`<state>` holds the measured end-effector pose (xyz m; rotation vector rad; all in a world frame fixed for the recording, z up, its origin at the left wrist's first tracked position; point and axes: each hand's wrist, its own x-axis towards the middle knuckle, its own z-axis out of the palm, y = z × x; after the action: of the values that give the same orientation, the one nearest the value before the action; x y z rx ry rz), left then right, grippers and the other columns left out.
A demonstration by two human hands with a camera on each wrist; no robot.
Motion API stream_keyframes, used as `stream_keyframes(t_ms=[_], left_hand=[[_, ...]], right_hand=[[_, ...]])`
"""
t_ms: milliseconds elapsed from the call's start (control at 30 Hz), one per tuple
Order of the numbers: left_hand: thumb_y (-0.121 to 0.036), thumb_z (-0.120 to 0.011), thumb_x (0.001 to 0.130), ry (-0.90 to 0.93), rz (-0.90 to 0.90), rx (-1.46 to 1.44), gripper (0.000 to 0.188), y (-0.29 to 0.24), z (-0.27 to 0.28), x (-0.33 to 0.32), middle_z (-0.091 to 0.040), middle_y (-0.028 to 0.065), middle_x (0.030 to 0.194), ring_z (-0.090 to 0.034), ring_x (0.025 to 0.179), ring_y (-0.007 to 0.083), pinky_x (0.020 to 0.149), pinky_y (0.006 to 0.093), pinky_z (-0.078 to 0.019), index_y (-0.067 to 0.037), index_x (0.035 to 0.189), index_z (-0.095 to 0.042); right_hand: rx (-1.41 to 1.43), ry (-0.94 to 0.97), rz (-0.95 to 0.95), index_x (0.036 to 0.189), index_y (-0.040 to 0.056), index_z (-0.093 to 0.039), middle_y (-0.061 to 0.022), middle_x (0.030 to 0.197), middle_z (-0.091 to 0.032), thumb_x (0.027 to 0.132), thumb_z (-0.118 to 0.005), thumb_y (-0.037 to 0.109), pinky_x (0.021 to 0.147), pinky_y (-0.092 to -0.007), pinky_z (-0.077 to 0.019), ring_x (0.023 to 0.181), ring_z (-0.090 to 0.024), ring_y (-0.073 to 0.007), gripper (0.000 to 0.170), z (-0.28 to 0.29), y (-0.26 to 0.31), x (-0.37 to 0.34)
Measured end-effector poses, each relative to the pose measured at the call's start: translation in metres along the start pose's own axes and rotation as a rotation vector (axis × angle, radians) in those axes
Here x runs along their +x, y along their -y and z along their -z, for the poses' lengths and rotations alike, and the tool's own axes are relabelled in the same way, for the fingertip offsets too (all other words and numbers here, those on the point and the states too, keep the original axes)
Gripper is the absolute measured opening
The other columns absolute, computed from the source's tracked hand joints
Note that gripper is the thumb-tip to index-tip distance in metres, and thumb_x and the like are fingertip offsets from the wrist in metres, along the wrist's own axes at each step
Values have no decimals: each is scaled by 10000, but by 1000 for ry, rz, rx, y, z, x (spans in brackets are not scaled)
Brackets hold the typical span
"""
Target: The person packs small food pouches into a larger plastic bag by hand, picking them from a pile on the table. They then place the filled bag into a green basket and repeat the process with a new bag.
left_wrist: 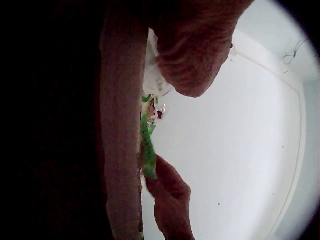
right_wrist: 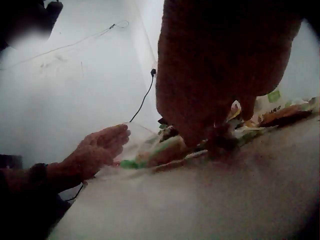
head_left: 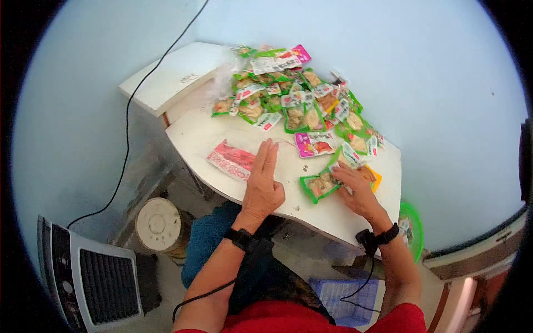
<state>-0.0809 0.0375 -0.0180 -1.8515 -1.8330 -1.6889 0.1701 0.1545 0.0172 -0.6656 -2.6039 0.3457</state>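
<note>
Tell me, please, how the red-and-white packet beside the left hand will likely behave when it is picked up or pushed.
The red-and-white packet is probably floppy, since its wrapper looks soft and uneven. Lying flat on the white table, it would likely slide rather than roll. Its small, thin shape suggests it is light.
</note>
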Motion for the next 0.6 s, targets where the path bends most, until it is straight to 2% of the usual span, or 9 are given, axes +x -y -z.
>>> stream_keyframes(t_ms=[100,200,300,400,500,600], left_hand=[[104,-432,657,-1,10,-15,775,-2,2,0,-323,260,1501,-318,1404,410,1156,449,-306,48,1426,-358],[104,-433,657,-4,12,-21,772,-4,3,1,-327,260,1497,-322,1400,410,1156,450,-309,52,1424,-358],[102,-433,657,-13,-12,-16,768,-3,4,1,-328,260,1496,-322,1399,411,1157,445,-310,55,1421,-359],[103,-432,656,-12,1,-28,767,-2,4,0,-329,259,1496,-321,1400,413,1157,440,-312,57,1418,-360],[106,-430,655,-8,16,-38,766,-4,3,1,-330,258,1495,-321,1400,414,1158,439,-312,59,1417,-358],[108,-430,654,-11,19,-33,768,-3,3,2,-331,257,1493,-324,1399,412,1159,440,-311,59,1417,-357]], right_hand=[[150,-159,-158,1045,40,-704,-125,1056,-714,772,-701,8,972,-405,-457,1109,-632,-314,275,0,4,4],[117,-203,-269,932,-17,-720,-63,909,-741,830,-700,9,798,-305,-525,887,-690,-173,106,6,17,9],[528,-233,-543,878,-8,-733,-34,739,-710,824,-717,61,638,-275,-490,651,-617,-89,89,19,42,17],[402,-227,-465,877,-11,-734,-14,703,-681,834,-729,107,540,-245,-455,589,-578,-58,126,21,50,22],[262,-248,-382,891,-3,-734,-20,657,-660,820,-747,125,549,-235,-455,594,-573,-70,147,4,28,18],[335,-232,-496,917,8,-736,-18,714,-659,799,-760,107,587,-246,-481,637,-569,-81,156,-6,13,13]])
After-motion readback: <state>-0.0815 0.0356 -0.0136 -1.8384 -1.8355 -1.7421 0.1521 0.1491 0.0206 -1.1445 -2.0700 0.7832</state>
